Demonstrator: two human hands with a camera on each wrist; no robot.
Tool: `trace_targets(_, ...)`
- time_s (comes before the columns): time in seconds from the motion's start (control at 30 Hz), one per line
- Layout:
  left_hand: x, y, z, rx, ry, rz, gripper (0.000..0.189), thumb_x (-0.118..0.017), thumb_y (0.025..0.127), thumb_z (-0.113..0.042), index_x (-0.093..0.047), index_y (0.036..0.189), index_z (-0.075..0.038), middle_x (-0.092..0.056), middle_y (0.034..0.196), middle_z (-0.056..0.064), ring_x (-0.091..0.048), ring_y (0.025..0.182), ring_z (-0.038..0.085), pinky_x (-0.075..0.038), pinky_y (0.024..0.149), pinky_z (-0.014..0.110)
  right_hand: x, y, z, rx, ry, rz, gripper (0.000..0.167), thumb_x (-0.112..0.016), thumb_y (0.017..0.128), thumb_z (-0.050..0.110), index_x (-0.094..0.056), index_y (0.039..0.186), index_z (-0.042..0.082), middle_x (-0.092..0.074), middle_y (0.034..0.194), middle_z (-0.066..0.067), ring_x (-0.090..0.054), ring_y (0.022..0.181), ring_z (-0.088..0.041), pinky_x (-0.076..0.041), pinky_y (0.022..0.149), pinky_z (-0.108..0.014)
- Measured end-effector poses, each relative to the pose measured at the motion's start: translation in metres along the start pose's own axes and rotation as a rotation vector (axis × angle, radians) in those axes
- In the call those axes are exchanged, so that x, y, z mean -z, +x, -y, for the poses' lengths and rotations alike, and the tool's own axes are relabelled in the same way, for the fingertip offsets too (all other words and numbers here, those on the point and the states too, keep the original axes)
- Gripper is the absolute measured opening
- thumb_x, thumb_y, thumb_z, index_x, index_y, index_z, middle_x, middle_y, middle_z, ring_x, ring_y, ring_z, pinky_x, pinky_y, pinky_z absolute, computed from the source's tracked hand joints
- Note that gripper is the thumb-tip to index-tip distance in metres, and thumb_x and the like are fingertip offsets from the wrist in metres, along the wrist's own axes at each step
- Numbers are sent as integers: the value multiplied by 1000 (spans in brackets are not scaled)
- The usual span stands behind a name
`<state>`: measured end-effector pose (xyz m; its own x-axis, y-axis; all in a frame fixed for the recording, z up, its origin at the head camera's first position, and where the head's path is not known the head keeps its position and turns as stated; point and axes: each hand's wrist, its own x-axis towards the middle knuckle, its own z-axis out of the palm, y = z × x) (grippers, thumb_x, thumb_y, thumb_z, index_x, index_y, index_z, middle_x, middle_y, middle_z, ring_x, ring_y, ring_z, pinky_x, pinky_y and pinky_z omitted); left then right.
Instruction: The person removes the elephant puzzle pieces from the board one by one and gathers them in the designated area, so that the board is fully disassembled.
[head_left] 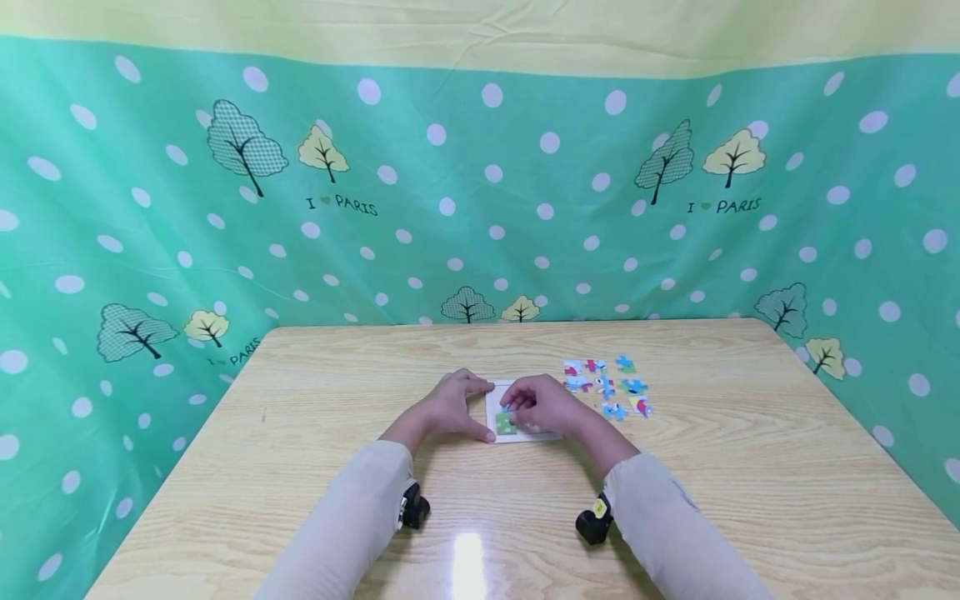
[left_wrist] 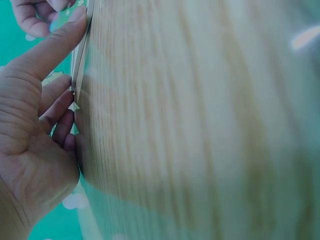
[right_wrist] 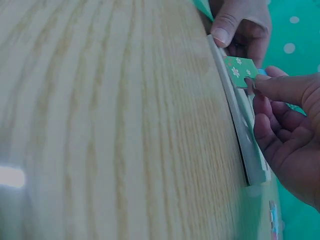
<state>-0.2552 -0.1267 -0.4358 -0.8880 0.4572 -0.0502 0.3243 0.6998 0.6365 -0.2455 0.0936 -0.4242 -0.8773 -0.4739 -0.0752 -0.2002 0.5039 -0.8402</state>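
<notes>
A small white puzzle tray (head_left: 491, 407) lies on the table in the head view. My left hand (head_left: 452, 405) holds its left side, thumb at the near corner and forefinger at the far one. In the left wrist view the thumb (left_wrist: 57, 42) reaches along the tray's edge. My right hand (head_left: 542, 403) is over the tray and pinches a green puzzle piece (right_wrist: 240, 72) with white flowers between thumb and fingers. In the right wrist view this piece is tilted above the tray's near rim (right_wrist: 232, 110). The right hand hides much of the tray's inside from the head camera.
Several loose puzzle pieces (head_left: 603, 385), in blue, red, white and green, lie spread right of the tray. The wooden table (head_left: 337, 367) ends at a green dotted cloth (head_left: 480, 200) behind. Black wrist cameras (head_left: 595, 522) sit below both sleeves.
</notes>
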Motion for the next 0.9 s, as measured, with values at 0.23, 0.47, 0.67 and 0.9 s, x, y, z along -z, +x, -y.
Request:
trace_targets(0.23,1,0,-1,4,4,5,91,-94,58,-38,-57,137,-12,-51,130,5,-43,122,26,-35,107,41,9,-6,-3,-21,87,-50,19,-70,86,0,-70,103,9,-64,92,-4,-59,87,-19,-51,81,-32)
trace_targets(0.47,0,1,-1,12,10,8,92,-94,58,-39,-56,137,-12,-50,132,6,-42,124,28,-34,108,43,20,-11,-6,-7,139,-70,19,-68,87,-1,-69,104,6,-64,94,-7,-59,88,-21,-52,77,-31)
trace_targets(0.67,0,0,-2,20,10,11,91,-94,59,-39,-57,137,-12,-50,132,6,-42,125,28,-34,108,43,25,-16,-7,-11,158,-84,21,-66,86,-4,-69,105,5,-63,95,-9,-59,88,-22,-55,74,-31)
trace_targets(0.9,-1,0,-2,22,14,16,90,-94,59,-38,-57,137,-13,-49,133,6,-41,126,28,-33,109,42,31,-23,-9,-40,157,-113,20,-68,88,-1,-69,105,7,-64,96,-8,-59,90,-23,-55,75,-32)
